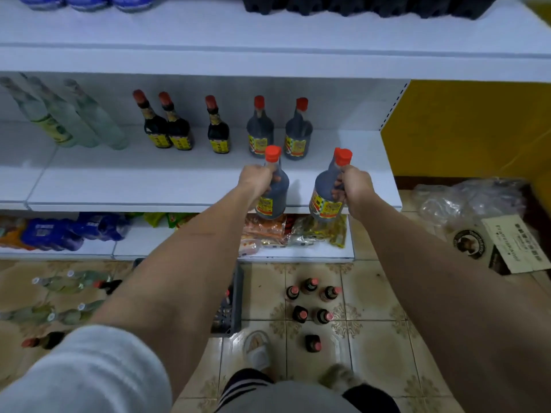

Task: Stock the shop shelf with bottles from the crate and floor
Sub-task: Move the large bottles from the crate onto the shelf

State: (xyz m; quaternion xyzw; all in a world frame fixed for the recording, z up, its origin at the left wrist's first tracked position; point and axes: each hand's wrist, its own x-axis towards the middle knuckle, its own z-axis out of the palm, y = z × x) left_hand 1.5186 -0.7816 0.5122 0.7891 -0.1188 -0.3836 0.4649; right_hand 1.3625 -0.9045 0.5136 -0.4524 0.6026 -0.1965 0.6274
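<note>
Head view: floor bottles (310, 308), crate (231, 302) below shelf (149, 186).

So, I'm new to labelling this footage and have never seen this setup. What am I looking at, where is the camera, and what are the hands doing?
There is no machine here. A person wears a wide-angle camera on the head, so this single picture looks forward and down along both bare arms.

The left hand grips one large dark bottle with a red cap; the right hand grips a second one. The fingers curl round the upper part of each bottle. Both bottles are at the front edge of the white middle shelf.

Further back on that shelf stand two matching large bottles, three slimmer dark bottles and some clear bottles.

Below, on the tiled floor, six small dark bottles stand in a group, more bottles lie at the left, and a dark crate shows behind the left arm.
</note>
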